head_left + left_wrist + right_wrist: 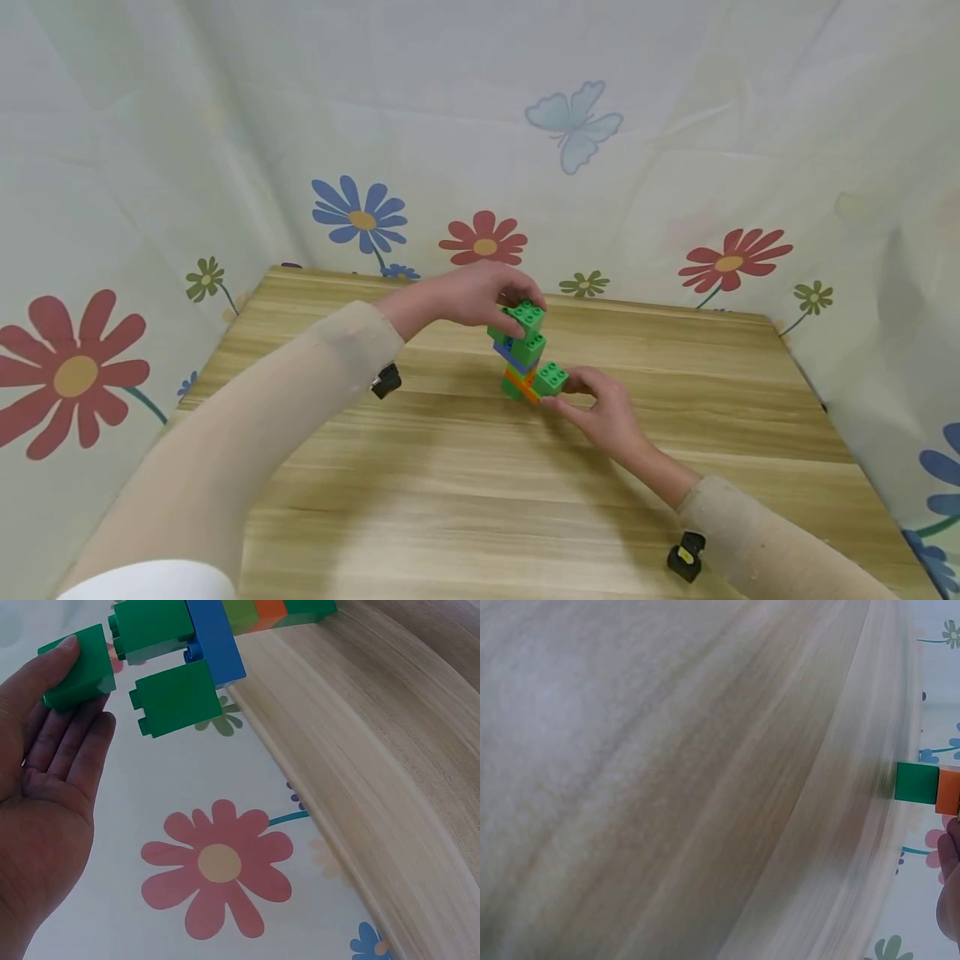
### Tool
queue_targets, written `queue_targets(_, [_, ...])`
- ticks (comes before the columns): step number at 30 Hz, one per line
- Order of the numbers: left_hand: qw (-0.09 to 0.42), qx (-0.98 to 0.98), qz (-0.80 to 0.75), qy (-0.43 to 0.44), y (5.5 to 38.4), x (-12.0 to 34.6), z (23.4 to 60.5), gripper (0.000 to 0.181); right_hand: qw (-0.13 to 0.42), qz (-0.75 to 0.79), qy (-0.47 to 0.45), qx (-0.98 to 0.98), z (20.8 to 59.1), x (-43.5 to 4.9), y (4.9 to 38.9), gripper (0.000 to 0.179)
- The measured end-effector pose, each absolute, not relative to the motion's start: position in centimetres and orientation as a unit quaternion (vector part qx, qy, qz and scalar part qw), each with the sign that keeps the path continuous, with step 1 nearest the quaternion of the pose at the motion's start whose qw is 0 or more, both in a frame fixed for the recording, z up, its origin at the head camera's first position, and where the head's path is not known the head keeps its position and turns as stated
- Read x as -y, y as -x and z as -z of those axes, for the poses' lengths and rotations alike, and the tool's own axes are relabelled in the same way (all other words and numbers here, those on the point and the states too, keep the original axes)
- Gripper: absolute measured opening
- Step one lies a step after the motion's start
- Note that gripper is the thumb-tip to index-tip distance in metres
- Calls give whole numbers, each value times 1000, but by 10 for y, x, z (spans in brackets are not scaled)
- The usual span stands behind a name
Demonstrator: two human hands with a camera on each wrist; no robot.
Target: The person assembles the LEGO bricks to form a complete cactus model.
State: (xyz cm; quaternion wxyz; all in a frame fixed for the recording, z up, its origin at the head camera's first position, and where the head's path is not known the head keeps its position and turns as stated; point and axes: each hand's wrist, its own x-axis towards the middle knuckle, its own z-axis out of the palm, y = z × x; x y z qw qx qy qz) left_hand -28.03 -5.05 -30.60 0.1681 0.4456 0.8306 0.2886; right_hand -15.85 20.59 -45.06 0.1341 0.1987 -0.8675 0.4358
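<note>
A small tower of building blocks stands on the wooden table: a green base block [916, 782], an orange block [948, 791], a lime block [241, 613], a blue block [216, 641] and two green blocks [178, 699] side by side on top. My left hand [480, 293] pinches another green block [79, 667] between thumb and fingers, just above the tower and apart from it in the left wrist view. Low on the tower's right side, my right hand [609, 410] holds a green block [552, 378] beside the orange one. The right wrist view catches only part of that hand.
The wooden table [420, 483] reaches back to a flower-printed cloth [645, 225], which also hangs at both sides. Black clips [387, 381] show near each sleeve. The tower stands toward the back of the table.
</note>
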Motion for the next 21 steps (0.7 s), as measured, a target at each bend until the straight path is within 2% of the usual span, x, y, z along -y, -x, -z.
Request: queue_targets(21, [194, -827, -262, -458, 283, 39, 305, 42, 131, -433, -199, 869, 452, -208, 159, 34])
